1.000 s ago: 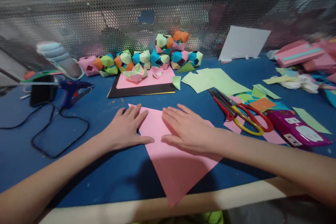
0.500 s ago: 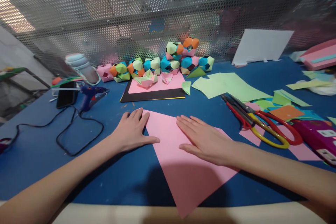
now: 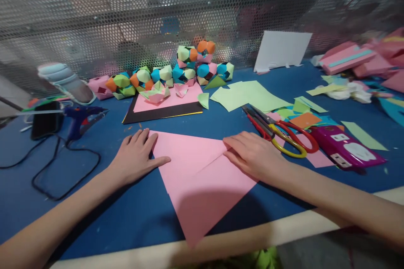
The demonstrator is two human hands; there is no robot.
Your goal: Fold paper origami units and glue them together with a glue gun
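Note:
A pink sheet of paper point(image 3: 192, 176) lies on the blue table in front of me, one corner pointing down at the near edge. A short crease line runs across its middle towards my right hand. My left hand point(image 3: 132, 155) rests flat with fingers apart on the sheet's upper left corner and the tabletop. At the sheet's right side, my right hand point(image 3: 257, 153) has its fingers and thumb closed on the paper's edge; that corner is partly hidden under the hand. Beyond the right hand lie scissors point(image 3: 292, 143) with red and yellow handles.
Folded paper balls point(image 3: 186, 75) line the back, behind a black sheet point(image 3: 164, 113). A glue gun point(image 3: 78, 119) with its cord, a phone point(image 3: 47, 119) and a bottle point(image 3: 65, 80) stand left. Green papers point(image 3: 255, 94), scraps and a purple case point(image 3: 347, 147) lie right.
My right hand has gone from lying flat on the sheet to pinching its right edge, and a crease line now shows. The view has shifted right; my left hand stays at its corner.

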